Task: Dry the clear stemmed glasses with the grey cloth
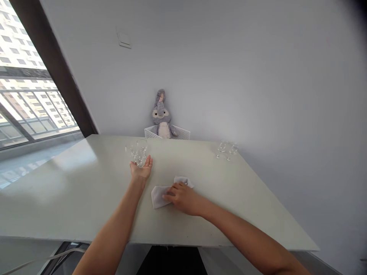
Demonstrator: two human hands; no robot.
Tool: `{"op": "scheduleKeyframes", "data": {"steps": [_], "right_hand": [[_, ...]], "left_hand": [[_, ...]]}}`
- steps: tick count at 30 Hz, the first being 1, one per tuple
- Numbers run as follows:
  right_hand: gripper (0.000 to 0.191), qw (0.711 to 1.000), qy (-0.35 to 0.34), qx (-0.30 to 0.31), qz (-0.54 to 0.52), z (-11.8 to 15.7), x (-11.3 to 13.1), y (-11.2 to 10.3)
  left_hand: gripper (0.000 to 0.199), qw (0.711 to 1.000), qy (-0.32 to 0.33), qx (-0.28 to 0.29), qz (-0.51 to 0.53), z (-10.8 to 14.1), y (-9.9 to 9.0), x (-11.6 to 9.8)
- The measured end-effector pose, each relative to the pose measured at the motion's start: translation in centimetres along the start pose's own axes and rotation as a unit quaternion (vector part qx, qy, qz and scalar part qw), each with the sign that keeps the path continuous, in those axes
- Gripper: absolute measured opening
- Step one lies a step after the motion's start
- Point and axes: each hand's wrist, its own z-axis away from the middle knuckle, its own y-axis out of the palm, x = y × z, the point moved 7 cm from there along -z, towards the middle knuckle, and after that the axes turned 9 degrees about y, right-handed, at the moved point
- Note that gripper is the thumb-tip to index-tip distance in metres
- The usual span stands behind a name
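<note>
On the left part of the white table (218, 214), my left hand (141, 169) lies palm up with its fingers stretched out. It is right at the near side of several clear glasses (139, 153); whether it touches them I cannot tell. They look like small stemmed glasses, but their transparency blurs the outlines. A light grey cloth (159, 196) lies folded and rumpled near the middle of the table. Fingers curled, my right hand (183, 198) holds the cloth from above against the tabletop and hides its centre.
A second group of clear glasses (226, 149) stands at the back right corner. Behind the far edge, a grey plush toy (164, 122) sits in a white basket (183, 133) by the wall. To the left is a window (31, 91); a cable (46, 259) runs below the table.
</note>
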Motion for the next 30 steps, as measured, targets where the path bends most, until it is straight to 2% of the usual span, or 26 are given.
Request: {"op": "scheduleKeyframes", "data": {"steps": [2, 4, 6, 7, 8, 9, 10, 12, 13, 14, 15, 17, 19, 21, 23, 26, 30], "right_hand": [[0.023, 0.999, 0.045, 0.014, -0.003, -0.5, -0.6, 1.6], [0.020, 0.992, 0.102, 0.015, -0.075, -0.9, -2.1, 2.5], [0.019, 0.963, 0.177, -0.011, -0.203, -0.9, -4.2, 2.7], [0.020, 0.930, 0.231, -0.038, -0.283, -0.7, -5.7, 2.6], [0.021, 0.880, 0.290, -0.073, -0.370, -0.2, -7.4, 2.5], [0.022, 0.810, 0.347, -0.114, -0.458, 0.5, -9.1, 2.5], [0.023, 0.726, 0.393, -0.159, -0.542, 1.3, -10.6, 2.4], [0.024, 0.561, 0.424, -0.247, -0.666, 2.9, -13.1, 2.0], [0.024, 0.502, 0.416, -0.286, -0.702, 3.5, -14.0, 1.5], [0.024, 0.462, 0.403, -0.319, -0.722, 4.1, -14.8, 0.9], [0.023, 0.441, 0.390, -0.348, -0.730, 4.6, -15.4, 0.2], [0.023, 0.437, 0.371, -0.386, -0.723, 5.3, -15.9, -1.0], [0.023, 0.454, 0.365, -0.395, -0.710, 5.4, -15.3, -1.5], [0.024, 0.480, 0.359, -0.363, -0.714, 4.5, -13.8, -1.3], [0.033, 0.505, 0.332, -0.304, -0.737, 3.2, -11.7, -0.7], [0.044, 0.562, 0.274, -0.216, -0.750, 1.7, -9.0, -0.6], [0.045, 0.657, 0.259, -0.139, -0.695, 1.5, -8.6, -0.3]], "left_hand": [[0.041, 1.000, 0.012, 0.018, 0.014, -0.2, 0.3, -0.1], [0.036, 0.999, 0.017, 0.036, 0.026, -0.3, 0.5, -0.2], [0.031, 0.999, 0.019, 0.043, 0.024, -0.3, 0.5, -0.2], [0.028, 0.999, 0.021, 0.042, 0.018, -0.2, 0.5, 0.0], [0.027, 0.999, 0.023, 0.044, 0.009, -0.1, 0.6, 0.2], [0.025, 0.998, 0.025, 0.050, -0.003, 0.1, 0.7, 0.5], [0.024, 0.998, 0.025, 0.062, -0.017, 0.3, 1.0, 1.0], [0.021, 0.994, 0.013, 0.100, -0.049, 1.2, 1.9, 2.4], [0.021, 0.990, 0.002, 0.126, -0.066, 1.7, 2.4, 3.3], [0.022, 0.984, -0.007, 0.155, -0.085, 2.3, 3.0, 4.2], [0.024, 0.977, -0.013, 0.187, -0.105, 3.0, 3.5, 5.2], [0.029, 0.955, -0.009, 0.257, -0.146, 4.5, 4.3, 7.0], [0.034, 0.931, 0.006, 0.315, -0.187, 5.8, 4.6, 8.7], [0.038, 0.910, 0.015, 0.351, -0.220, 6.9, 4.2, 10.1], [0.039, 0.893, 0.013, 0.377, -0.245, 7.7, 3.6, 11.1], [0.039, 0.873, -0.008, 0.400, -0.278, 8.5, 2.7, 11.6], [0.044, 0.849, -0.006, 0.415, -0.327, 8.7, 2.2, 11.1]]}}
